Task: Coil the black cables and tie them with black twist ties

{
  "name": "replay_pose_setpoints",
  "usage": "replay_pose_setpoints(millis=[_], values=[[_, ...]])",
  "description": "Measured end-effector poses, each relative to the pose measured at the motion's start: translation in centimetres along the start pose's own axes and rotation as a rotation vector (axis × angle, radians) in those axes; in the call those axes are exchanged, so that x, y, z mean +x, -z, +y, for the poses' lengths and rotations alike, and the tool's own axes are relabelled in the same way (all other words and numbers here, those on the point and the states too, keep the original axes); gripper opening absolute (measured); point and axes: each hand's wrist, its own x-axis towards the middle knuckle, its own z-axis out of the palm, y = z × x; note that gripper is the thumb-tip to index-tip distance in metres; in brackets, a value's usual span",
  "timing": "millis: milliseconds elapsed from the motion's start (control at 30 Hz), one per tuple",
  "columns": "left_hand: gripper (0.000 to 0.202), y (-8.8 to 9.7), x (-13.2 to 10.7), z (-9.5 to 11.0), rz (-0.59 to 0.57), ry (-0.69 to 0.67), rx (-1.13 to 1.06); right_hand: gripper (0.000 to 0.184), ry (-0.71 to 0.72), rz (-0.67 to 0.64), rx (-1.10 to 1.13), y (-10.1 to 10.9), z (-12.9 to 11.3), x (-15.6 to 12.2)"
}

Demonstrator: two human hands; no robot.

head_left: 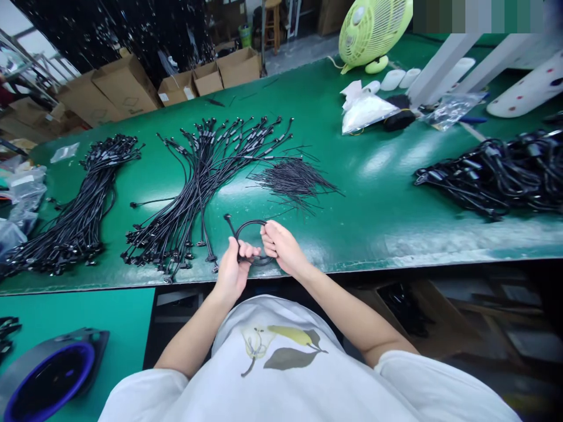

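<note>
My left hand and my right hand together hold a black cable bent into a small loop at the near edge of the green table. Both hands have fingers closed around the loop, and one plug end sticks up at its left. Just left of my hands lies a fanned bundle of black cables. Beyond my hands a pile of thin black twist ties lies spread on the table.
A second cable bundle lies far left, and a tangled heap of cables far right. At the back stand a green fan, plastic bags and cardboard boxes. A round blue-rimmed object sits at lower left.
</note>
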Motion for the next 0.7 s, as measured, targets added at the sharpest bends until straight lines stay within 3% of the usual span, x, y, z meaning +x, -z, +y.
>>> replay_pose_setpoints(millis=[100, 200, 267, 367, 500, 567, 700], values=[[0.043, 0.0, -0.2, 0.3, -0.057, 0.097, -0.13, 0.044, -0.169, -0.135, 0.215, 0.2, -0.8, 0.0], [0.038, -0.3, -0.6, 0.0, -0.14, 0.152, -0.07, 0.043, -0.07, -0.014, 0.259, -0.2, -1.2, -0.3], [0.04, -0.5, -0.8, -0.2, -0.098, 0.109, -0.013, 0.042, 0.011, 0.054, 0.225, -0.6, -1.2, -0.7], [0.042, 0.0, -1.0, 0.1, -0.045, 0.031, 0.04, 0.043, 0.014, -0.054, 0.117, -0.7, -1.3, -1.2], [0.042, 1.4, -1.6, 0.9, -0.241, 0.056, 0.256, 0.044, 0.04, -0.199, -0.085, -0.2, -1.7, -1.8], [0.042, 1.8, -2.0, 0.7, -0.313, 0.037, 0.384, 0.043, 0.077, -0.135, -0.094, -0.6, -1.4, -2.0], [0.05, 1.9, -1.9, -0.2, -0.346, -0.031, 0.623, 0.043, 0.109, 0.149, -0.014, -2.4, -0.2, -2.1]])
